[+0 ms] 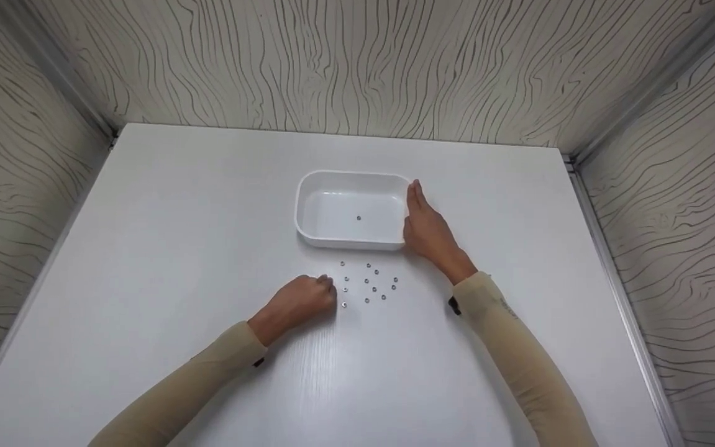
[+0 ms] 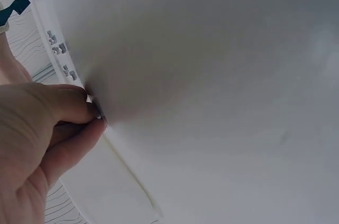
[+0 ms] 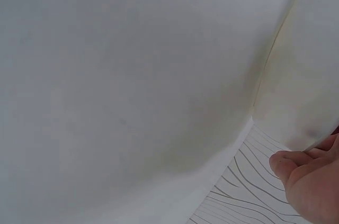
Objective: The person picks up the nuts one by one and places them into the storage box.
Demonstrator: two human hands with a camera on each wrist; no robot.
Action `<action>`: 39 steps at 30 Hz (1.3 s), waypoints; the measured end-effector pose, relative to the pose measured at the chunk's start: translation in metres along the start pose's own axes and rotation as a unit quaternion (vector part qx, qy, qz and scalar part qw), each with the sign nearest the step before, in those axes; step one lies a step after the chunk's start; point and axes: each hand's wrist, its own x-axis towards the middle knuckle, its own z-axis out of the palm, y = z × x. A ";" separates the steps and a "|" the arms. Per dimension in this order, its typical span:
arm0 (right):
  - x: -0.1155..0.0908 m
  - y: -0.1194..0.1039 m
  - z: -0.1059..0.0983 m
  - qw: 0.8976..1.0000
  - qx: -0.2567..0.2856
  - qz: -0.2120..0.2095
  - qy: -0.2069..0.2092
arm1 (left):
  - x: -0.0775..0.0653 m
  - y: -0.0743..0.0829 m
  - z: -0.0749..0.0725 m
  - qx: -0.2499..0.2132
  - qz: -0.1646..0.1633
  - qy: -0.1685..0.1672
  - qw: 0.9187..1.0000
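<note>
My left hand is low over the white table, beside a scatter of small metal nuts. In the left wrist view its thumb and fingertips pinch together at the tabletop, and a tiny nut glints between them, mostly hidden. My right hand holds a white rectangular tray by its right end, fingers along the side wall. The right wrist view shows thumb and fingers at the tray's edge. A single nut lies on the tray floor.
The loose nuts lie just in front of the tray, to the right of my left hand. Panels with a wood-grain line pattern enclose the white table at the back and both sides.
</note>
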 end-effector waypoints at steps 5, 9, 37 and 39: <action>0.000 0.000 0.001 1.000 -0.005 -0.006 0.008 | -0.001 -0.001 0.000 0.007 0.011 0.009 1.000; 0.000 0.000 0.001 1.000 -0.004 -0.005 0.012 | -0.001 -0.003 0.000 0.004 0.013 0.013 1.000; 0.000 -0.001 0.000 1.000 -0.011 -0.003 0.005 | -0.001 -0.003 0.002 0.024 0.007 0.044 0.999; 0.000 -0.002 -0.001 1.000 -0.010 -0.002 0.005 | -0.001 -0.005 0.001 0.017 0.007 0.040 0.999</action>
